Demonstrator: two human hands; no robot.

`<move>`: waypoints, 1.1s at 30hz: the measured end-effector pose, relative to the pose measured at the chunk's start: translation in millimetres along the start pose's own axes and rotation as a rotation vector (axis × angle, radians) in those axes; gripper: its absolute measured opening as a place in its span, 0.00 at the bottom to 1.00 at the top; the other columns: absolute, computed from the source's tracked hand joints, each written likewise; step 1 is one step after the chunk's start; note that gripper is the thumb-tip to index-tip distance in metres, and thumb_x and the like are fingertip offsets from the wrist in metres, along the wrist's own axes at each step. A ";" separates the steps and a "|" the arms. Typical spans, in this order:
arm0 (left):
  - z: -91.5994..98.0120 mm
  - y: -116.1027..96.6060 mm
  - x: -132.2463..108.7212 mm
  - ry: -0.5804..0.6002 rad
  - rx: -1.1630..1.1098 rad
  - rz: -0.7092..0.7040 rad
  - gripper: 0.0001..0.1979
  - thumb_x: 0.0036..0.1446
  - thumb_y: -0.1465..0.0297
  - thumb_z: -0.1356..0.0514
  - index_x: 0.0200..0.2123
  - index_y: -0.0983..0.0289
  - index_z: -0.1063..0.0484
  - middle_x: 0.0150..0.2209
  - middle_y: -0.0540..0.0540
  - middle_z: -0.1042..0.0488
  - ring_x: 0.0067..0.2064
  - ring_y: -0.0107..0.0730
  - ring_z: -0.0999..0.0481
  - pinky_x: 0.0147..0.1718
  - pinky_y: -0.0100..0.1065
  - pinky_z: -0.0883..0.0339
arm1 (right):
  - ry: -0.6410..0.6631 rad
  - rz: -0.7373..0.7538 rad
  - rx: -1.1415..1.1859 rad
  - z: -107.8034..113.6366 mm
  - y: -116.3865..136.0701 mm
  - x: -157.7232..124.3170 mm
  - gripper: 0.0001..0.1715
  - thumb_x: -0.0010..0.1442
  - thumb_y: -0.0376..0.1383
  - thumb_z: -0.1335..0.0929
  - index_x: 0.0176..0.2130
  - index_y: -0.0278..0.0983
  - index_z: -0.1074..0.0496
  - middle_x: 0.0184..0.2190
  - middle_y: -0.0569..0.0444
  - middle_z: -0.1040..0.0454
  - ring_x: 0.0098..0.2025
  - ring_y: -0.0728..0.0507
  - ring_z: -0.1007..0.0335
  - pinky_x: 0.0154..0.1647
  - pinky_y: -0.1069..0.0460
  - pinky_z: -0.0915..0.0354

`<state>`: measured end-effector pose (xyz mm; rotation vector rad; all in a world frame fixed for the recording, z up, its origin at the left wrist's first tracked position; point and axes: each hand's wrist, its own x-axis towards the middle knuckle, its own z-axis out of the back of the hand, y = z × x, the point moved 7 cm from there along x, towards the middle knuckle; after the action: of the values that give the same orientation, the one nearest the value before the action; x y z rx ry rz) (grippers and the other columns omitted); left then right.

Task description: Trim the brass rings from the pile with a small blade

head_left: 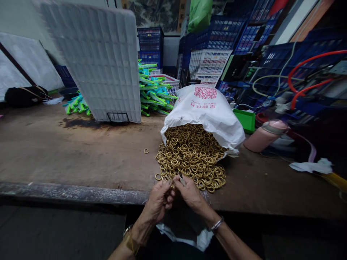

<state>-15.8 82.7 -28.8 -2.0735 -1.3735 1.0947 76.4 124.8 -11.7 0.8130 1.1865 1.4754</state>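
Observation:
My left hand [159, 199] is closed, its fingertips pinching what looks like a small gold-coloured ring [172, 186], mostly hidden. Against it, my right hand [191, 193] is closed around a small flat tool with a dark tip [182, 179], perhaps a blade; the rest is covered by the fingers. Both hands meet at the table's front edge, just before a heap of gold-coloured rings [189, 155]. The heap spills from the mouth of a white woven sack [208, 108] with red print, lying on its side. One loose ring [146, 151] lies left of the heap.
A ribbed white panel [100, 61] stands upright on the wooden table [81, 155]. Behind it are piled green and blue plastic pieces [155, 90]. A pink bottle [267, 135] leans right of the sack, near red hoses [295, 90]. Stacked crates [211, 59] stand behind.

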 end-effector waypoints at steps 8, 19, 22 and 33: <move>6.1 0.4 1.5 -0.043 -0.017 -0.028 0.16 0.42 0.65 0.36 0.28 0.63 0.41 0.20 0.43 0.40 0.17 0.16 0.43 0.13 0.20 0.55 | -0.071 0.139 -0.167 9.0 11.4 -2.4 0.15 0.56 0.43 0.41 0.23 0.37 0.41 0.20 0.61 0.44 0.23 0.51 0.48 0.25 0.56 0.48; 1.2 3.6 5.5 0.027 -0.115 0.049 0.15 0.43 0.66 0.36 0.28 0.65 0.40 0.20 0.43 0.42 0.15 0.13 0.46 0.12 0.20 0.58 | -0.039 0.137 -0.151 4.1 7.8 -3.0 0.12 0.56 0.42 0.41 0.28 0.37 0.38 0.22 0.60 0.39 0.25 0.51 0.45 0.26 0.56 0.46; 3.1 11.1 8.7 0.010 -0.226 0.147 0.13 0.43 0.69 0.37 0.27 0.65 0.41 0.19 0.43 0.42 0.14 0.12 0.49 0.12 0.19 0.60 | -0.006 0.134 -0.125 2.3 8.3 -4.9 0.11 0.55 0.41 0.39 0.36 0.37 0.35 0.27 0.57 0.33 0.30 0.49 0.39 0.32 0.55 0.43; 1.7 27.6 10.6 -0.011 -0.305 0.303 0.05 0.52 0.73 0.45 0.26 0.66 0.40 0.17 0.46 0.39 0.12 0.12 0.49 0.12 0.18 0.61 | 0.074 0.129 -0.192 0.5 6.6 -3.7 0.17 0.58 0.44 0.41 0.28 0.35 0.34 0.22 0.59 0.35 0.25 0.51 0.42 0.27 0.56 0.45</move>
<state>0.8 80.5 -53.3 -2.5657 -1.3298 1.0651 75.7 121.4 -4.9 0.7188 1.0428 1.7095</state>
